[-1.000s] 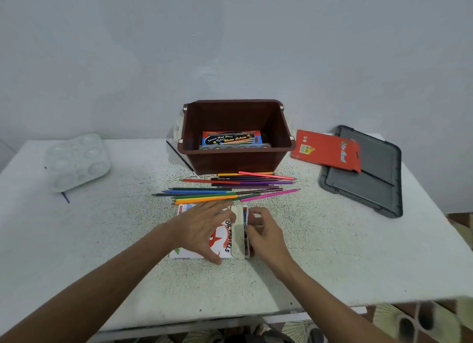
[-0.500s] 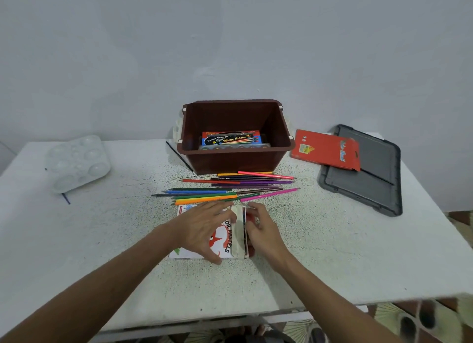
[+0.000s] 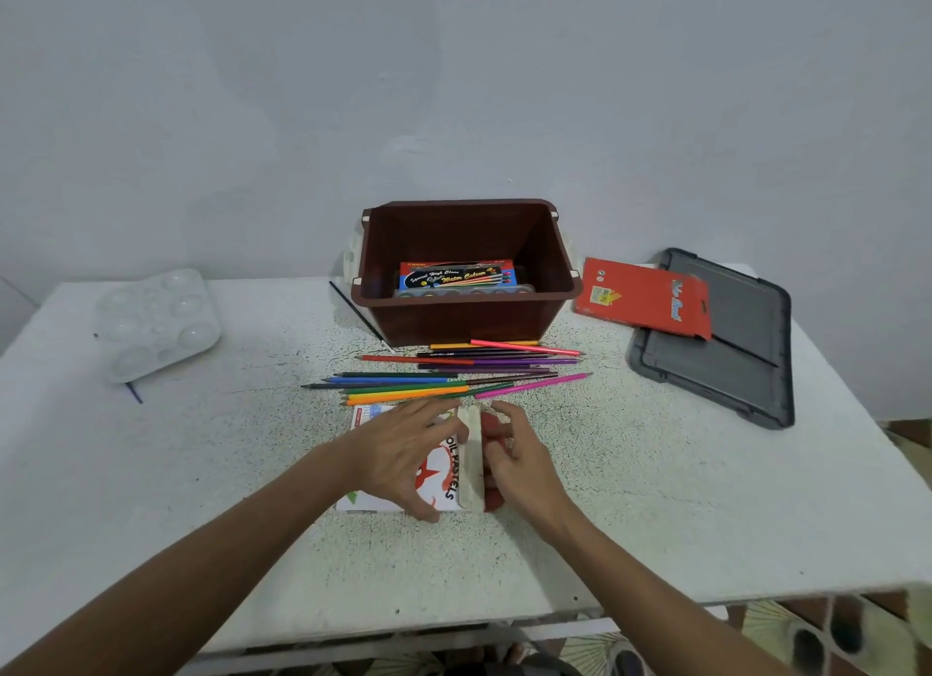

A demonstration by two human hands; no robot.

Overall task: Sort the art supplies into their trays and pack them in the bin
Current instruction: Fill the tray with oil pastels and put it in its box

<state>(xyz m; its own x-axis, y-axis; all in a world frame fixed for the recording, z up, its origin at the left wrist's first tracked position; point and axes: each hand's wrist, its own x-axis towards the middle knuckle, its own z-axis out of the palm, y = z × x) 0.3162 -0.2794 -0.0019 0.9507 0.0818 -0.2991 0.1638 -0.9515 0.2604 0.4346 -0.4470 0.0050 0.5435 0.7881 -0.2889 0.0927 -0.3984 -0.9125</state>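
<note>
A white oil pastels box (image 3: pixel 450 476) lies flat near the table's front, its end flap standing up at the right. My left hand (image 3: pixel 403 453) lies over the box, thumb at its near edge and fingers at its far edge. My right hand (image 3: pixel 519 461) is at the open end, fingers curled on the red pastels tray (image 3: pixel 491 425) that sticks out there. Behind the box lies a spread of several coloured pencils (image 3: pixel 454 372). The brown bin (image 3: pixel 466 271) stands further back with a watercolour set (image 3: pixel 456 276) inside.
A white paint palette (image 3: pixel 156 319) sits at the far left with a purple brush tip under it. A thin brush (image 3: pixel 360 317) leans by the bin's left side. A red pencil sleeve (image 3: pixel 645 297) lies on the grey bin lid (image 3: pixel 726 347) at the right.
My right hand has shifted slightly left against the box's open end, and the red tray shows less. The left hand has stayed on the box.
</note>
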